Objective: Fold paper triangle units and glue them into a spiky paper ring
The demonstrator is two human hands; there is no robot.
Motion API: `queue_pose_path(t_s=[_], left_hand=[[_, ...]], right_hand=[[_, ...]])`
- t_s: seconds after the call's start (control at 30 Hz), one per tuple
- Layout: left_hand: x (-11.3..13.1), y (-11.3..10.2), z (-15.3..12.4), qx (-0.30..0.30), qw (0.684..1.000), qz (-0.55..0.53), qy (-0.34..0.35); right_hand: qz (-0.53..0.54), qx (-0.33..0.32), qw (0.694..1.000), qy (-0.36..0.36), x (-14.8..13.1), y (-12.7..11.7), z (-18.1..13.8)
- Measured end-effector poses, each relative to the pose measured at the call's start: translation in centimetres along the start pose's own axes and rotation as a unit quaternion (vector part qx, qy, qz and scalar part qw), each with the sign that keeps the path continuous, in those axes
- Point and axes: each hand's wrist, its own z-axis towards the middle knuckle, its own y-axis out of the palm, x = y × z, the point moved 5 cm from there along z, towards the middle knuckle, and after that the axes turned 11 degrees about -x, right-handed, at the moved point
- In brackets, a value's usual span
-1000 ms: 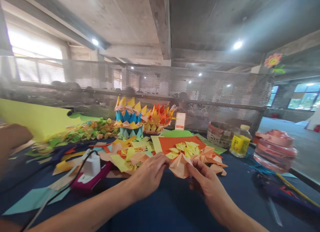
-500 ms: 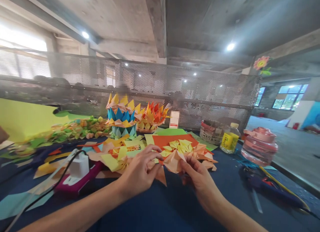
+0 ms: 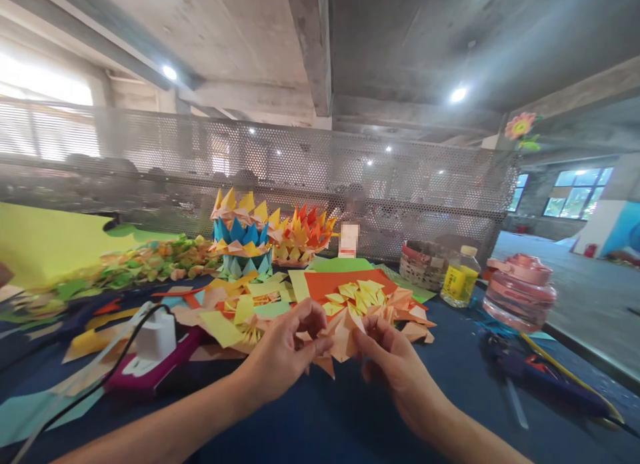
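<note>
Between my two hands is a peach folded paper piece, tilted above the dark blue tabletop. My left hand pinches its left edge between thumb and fingers. At the right edge, my right hand grips it with the thumb in front; the curled fingers behind are partly hidden. Just beyond lie folded yellow paper pieces and peach ones on an orange-red sheet. More loose paper in yellow and peach is scattered left of my left hand.
Tiered folded-paper crowns stand at the back. A magenta power strip with a white charger and cables is at left. On the right are a woven basket, a yellow-labelled bottle, a pink water jug and a dark glue gun.
My left hand has moved slightly right and now pinches the edge of the peach paper. The paper and my right hand have come a little lower.
</note>
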Motion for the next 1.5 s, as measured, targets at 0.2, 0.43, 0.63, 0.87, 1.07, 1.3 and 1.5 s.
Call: queue_pose_path(t_s=[0.2,0.43,0.63,0.87,1.07,1.3,1.5], left_hand=[[0.1,-0.5,0.3,0.011,1.000,-0.014,0.006],[-0.3,-0.7,0.4,0.030,0.997,-0.067,-0.015],[-0.4,-0.5,0.2,0.017,0.998,-0.053,-0.028],[-0.6,-0.4,0.2,0.017,0.998,-0.009,-0.063],[0.2,-0.6,0.1,0.025,0.997,0.075,-0.023],[-0.1,-0.1,0.4,-0.018,0.993,-0.114,-0.039],[-0.5,0.1,0.2,0.009,0.974,-0.209,-0.084]], right_hand=[[-0.047,-0.015,0.997,-0.060,-0.4,0.0,0.2],[-0.187,-0.028,0.977,-0.102,-1.2,0.5,-0.5],[-0.274,-0.023,0.958,-0.084,-0.7,0.0,-0.2],[-0.303,-0.026,0.948,-0.093,-1.2,-0.3,0.0],[-0.344,-0.024,0.930,-0.124,-1.5,-0.2,-0.1],[-0.322,-0.037,0.940,-0.106,-1.3,-0.3,-0.1],[-0.341,-0.036,0.934,-0.101,-1.4,0.4,-0.5]])
